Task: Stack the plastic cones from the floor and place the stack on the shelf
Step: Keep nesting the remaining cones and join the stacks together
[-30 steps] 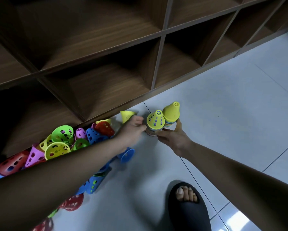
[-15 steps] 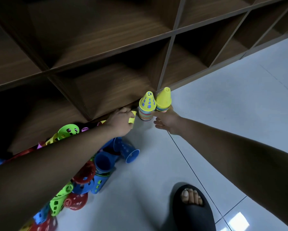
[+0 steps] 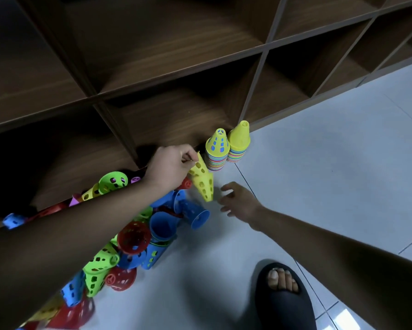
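Two cone stacks stand upright on the floor against the shelf base: a perforated yellow-topped stack (image 3: 217, 150) and, to its right, a solid yellow-topped stack (image 3: 239, 142). My left hand (image 3: 173, 164) pinches the rim of a yellow perforated cone (image 3: 202, 179), whose tip points down and toward me. My right hand (image 3: 239, 200) hovers open just right of that cone's tip, holding nothing. A pile of loose cones (image 3: 133, 236) in blue, red, green and yellow lies on the floor under my left arm.
A dark wooden shelf (image 3: 176, 75) with open cubbies fills the upper view, and some cones (image 3: 113, 182) lie in its bottom left cubby. White tiled floor (image 3: 331, 163) spreads right. My foot in a black slipper (image 3: 283, 296) stands at the bottom.
My right hand let go of the two stacks and drew back toward me, fingers spread. My left hand lifted a yellow perforated cone beside the stacks.
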